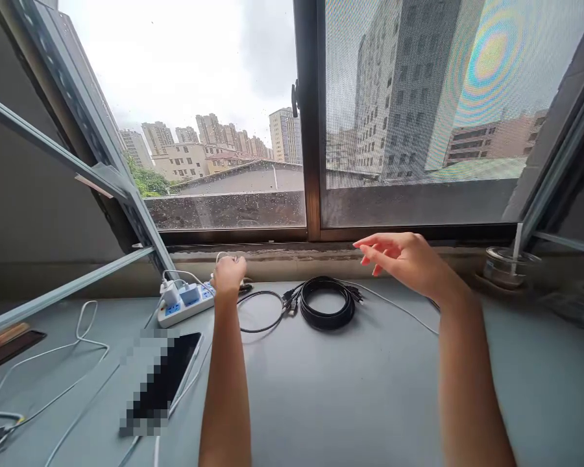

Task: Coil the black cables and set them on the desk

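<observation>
My left hand is closed at the right end of the white power strip, by the window ledge. A bit of white cable shows behind its fingers. What it grips, if anything, is hidden. My right hand hovers above the desk near the ledge, fingers stretched out, holding nothing. Between the hands lies a coil of black cable with several connectors at its sides. A thinner black cable loop rests just right of my left wrist. White plugs sit in the power strip.
A phone, partly pixelated, lies left of my left forearm. White cables trail over the left of the desk. A metal rack stands at the left. A lidded cup with a straw stands at the back right.
</observation>
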